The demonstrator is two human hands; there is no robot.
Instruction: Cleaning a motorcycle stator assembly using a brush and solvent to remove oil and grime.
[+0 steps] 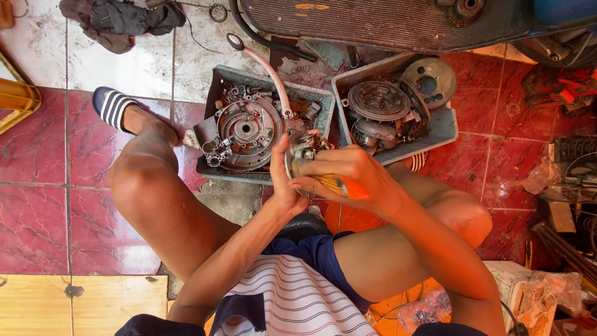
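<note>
left hand (281,177) is cupping a small round grimy metal engine part (303,149) from the left side, fingers upright and half curled against it, thumb side hidden. right hand (348,174) is clenching around an orange-handled brush with a yellow ferrule (339,185), handle end sticking out toward the right, bristle end pressing at the part. both hands are touching, working over the gap between the knees.

part is sitting just above the near edge of the left grey plastic tray (219,78), which is holding a round greasy engine cover (244,132) and a curved pale kick lever (268,68). right grey plastic tray (444,127) is lying just beside it, touching or nearly so, carrying a dark clutch assembly (379,102) and a perforated metal disc (429,81).

open room: red marble-pattern floor tiles (43,205) are lying bare to the left of the left knee. right side is crowding up with scattered tools and parts (572,168). ribbed dark floor mat (385,22) is closing off the top edge. a dark rag (118,22) is lying top left.
</note>
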